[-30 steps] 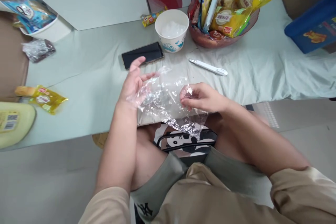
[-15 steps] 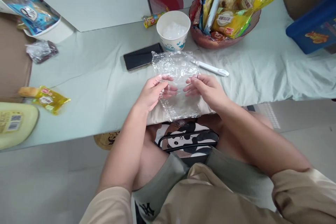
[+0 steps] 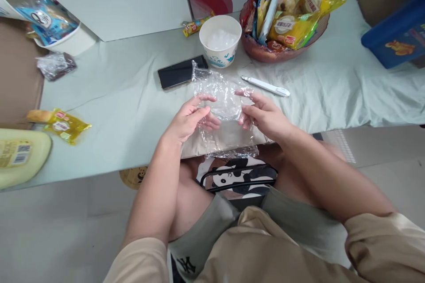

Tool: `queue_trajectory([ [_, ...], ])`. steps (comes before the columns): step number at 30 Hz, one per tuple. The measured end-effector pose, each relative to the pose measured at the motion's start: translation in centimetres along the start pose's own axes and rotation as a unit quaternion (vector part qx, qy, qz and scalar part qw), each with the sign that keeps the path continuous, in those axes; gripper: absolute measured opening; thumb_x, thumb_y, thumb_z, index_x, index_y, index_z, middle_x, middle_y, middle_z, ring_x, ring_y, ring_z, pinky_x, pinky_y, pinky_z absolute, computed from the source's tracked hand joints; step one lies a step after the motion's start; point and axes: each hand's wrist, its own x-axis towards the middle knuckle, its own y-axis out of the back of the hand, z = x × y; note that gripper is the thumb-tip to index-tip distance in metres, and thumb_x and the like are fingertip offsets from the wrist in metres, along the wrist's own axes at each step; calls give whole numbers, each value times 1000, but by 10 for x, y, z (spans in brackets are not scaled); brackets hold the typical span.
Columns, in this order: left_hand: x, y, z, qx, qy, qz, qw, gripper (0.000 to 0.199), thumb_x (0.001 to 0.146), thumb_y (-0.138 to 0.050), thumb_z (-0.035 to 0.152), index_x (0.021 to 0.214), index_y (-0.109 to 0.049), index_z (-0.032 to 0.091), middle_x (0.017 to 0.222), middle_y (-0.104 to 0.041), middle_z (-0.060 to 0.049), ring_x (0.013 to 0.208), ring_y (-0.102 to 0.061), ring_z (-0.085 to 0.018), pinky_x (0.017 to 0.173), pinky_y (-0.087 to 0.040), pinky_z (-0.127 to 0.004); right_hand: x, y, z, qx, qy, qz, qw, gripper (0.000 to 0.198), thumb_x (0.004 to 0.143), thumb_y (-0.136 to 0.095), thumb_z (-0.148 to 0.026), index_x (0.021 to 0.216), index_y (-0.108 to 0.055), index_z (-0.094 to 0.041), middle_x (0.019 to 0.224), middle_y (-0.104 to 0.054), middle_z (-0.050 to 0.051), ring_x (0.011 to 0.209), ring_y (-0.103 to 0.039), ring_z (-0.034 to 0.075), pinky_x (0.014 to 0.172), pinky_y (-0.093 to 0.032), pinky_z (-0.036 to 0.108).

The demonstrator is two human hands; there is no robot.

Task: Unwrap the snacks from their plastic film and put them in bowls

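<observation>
A crinkled clear plastic bag point(image 3: 222, 101) is stretched between my two hands at the table's front edge, its lower end hanging over my lap. My left hand point(image 3: 195, 117) grips its left side, thumb over the film and index finger lifted. On the right side my right hand point(image 3: 260, 112) holds it between thumb and lower fingers, with the index finger raised. Just beyond lie a white utility knife point(image 3: 267, 86) and a black phone point(image 3: 181, 72). A paper cup point(image 3: 219, 57) with whitish, clear-looking contents stands behind the bag.
A reddish bowl point(image 3: 265, 54) of packaged snacks stands at the back right, near a blue container point(image 3: 398, 35). Leftward are a yellow snack packet point(image 3: 68, 128), a crumpled wrapper point(image 3: 56, 66) and a pale yellow bottle point(image 3: 23, 157). White and red boxes point(image 3: 126, 0) back the table.
My hands have moved slightly apart and the index fingers have lifted. The bag has spread and shifted lower, uncovering the tip of the utility knife.
</observation>
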Motion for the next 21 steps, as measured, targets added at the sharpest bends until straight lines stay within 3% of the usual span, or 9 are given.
queue_trajectory([
  [3, 0, 0, 0, -7, -20, 23, 999, 40, 83, -73, 42, 116, -62, 23, 66, -73, 1, 58, -75, -20, 52, -58, -26, 2, 0, 1, 21, 21, 27, 999, 48, 87, -69, -43, 133, -58, -30, 67, -67, -5, 52, -62, 15, 51, -50, 28],
  [6, -2, -1, 3, -36, -46, 46, 997, 37, 79, -76, 41, 109, -63, 24, 60, -68, 4, 50, -70, -17, 46, -55, -25, 3, 0, 0, 60, 45, 29, 997, 32, 85, -70, -44, 111, -63, -28, 68, -66, -5, 50, -59, 13, 51, -49, 27],
  [9, -5, 0, 8, -78, -60, 65, 993, 23, 74, -72, 33, 95, -66, 23, 58, -67, 4, 51, -69, -17, 47, -56, -25, 2, 0, -2, 90, 52, 10, 995, 24, 79, -73, -43, 88, -60, -24, 73, -67, -3, 52, -58, 11, 53, -51, 27],
  [12, -5, 4, 10, -100, -53, 62, 992, 10, 69, -67, 28, 75, -67, 19, 62, -69, 0, 58, -72, -19, 55, -62, -31, 3, 2, -2, 95, 31, -12, 995, 27, 75, -72, -46, 77, -60, -22, 82, -69, 2, 62, -63, 14, 57, -54, 29],
  [14, -2, 7, 8, -99, -48, 56, 992, 15, 69, -65, 32, 66, -66, 17, 64, -70, -4, 62, -73, -20, 61, -64, -35, 5, 4, 1, 80, 29, -1, 996, 38, 79, -67, -58, 74, -62, -21, 81, -68, 5, 68, -65, 16, 59, -55, 31],
  [17, 4, 8, 1, -67, -37, 60, 995, 33, 78, -62, 44, 61, -68, 17, 67, -72, -8, 68, -74, -21, 68, -64, -35, 8, 7, 7, 13, 52, 72, 996, 54, 87, -57, -72, 67, -59, -22, 70, -63, 5, 68, -63, 17, 60, -54, 31],
  [19, 7, 7, -4, -30, -30, 68, 997, 42, 84, -61, 51, 62, -69, 16, 69, -74, -9, 71, -75, -21, 70, -62, -33, 9, 8, 9, -40, 64, 110, 991, 53, 88, -61, -69, 65, -58, -22, 68, -61, 4, 66, -60, 15, 60, -52, 29],
  [21, 11, 6, -8, 3, -36, 79, 996, 44, 84, -66, 54, 63, -70, 16, 72, -75, -10, 73, -74, -20, 69, -60, -30, 9, 8, 9, -77, 67, 111, 989, 39, 83, -72, -57, 74, -61, -21, 74, -62, 2, 64, -56, 13, 58, -48, 27],
])
